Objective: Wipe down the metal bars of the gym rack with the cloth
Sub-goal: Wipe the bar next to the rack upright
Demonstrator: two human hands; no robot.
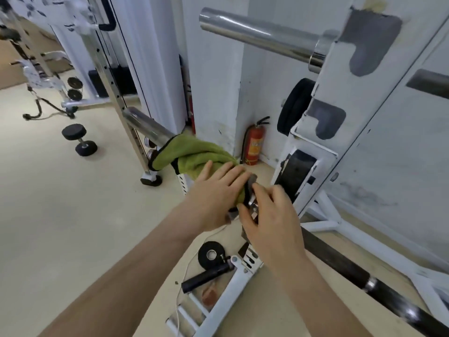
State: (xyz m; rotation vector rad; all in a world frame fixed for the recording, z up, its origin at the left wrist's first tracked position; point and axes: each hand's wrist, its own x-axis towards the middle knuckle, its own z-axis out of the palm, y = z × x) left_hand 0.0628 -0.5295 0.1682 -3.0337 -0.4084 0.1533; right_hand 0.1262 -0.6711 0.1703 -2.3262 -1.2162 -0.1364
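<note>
My left grip lies flat, released, on the soft, light cloth (I'd bunch it mid-fold); my right grip pinches a stiff dark fitting.

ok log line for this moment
left hand: flat on green cloth | green cloth: draped over lower chrome bar | right hand: grips dark metal fitting

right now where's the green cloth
Head view, centre: the green cloth drapes over the lower chrome bar, under the left hand, with the red fire extinguisher just right of it.
</note>
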